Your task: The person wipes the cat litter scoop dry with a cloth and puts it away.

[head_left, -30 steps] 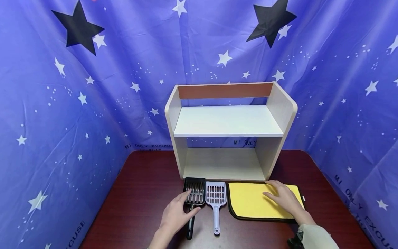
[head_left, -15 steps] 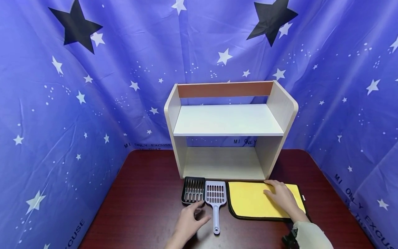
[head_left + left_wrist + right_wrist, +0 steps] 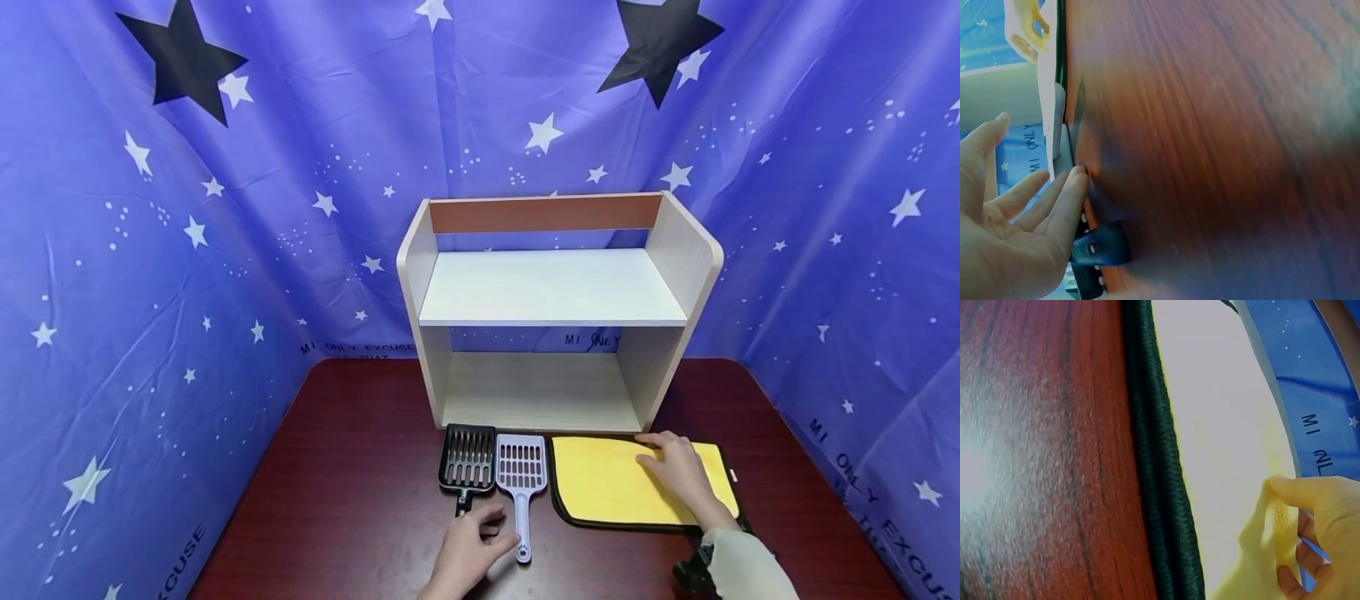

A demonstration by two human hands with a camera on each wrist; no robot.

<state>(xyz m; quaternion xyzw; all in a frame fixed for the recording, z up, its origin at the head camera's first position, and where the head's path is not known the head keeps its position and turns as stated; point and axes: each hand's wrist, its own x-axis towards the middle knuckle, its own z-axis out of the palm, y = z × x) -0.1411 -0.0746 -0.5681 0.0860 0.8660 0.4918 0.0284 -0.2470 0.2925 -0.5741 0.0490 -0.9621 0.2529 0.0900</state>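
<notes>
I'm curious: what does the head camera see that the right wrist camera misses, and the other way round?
Only the head view shows the bare left hand, the black slotted scoop and the pale lilac slotted scoop.

Only the right wrist view brings out the ribbed weave of the dark fabric edging and the tucked fingertips of the right hand.

Both share that hand touching the yellow fabric cloth, the reddish-brown wood-grained table and the blue star-printed curtain.

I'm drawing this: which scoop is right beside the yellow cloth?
The pale lavender scoop, between the yellow cloth and the black scoop, which the left hand partly hides in the head view.
</notes>
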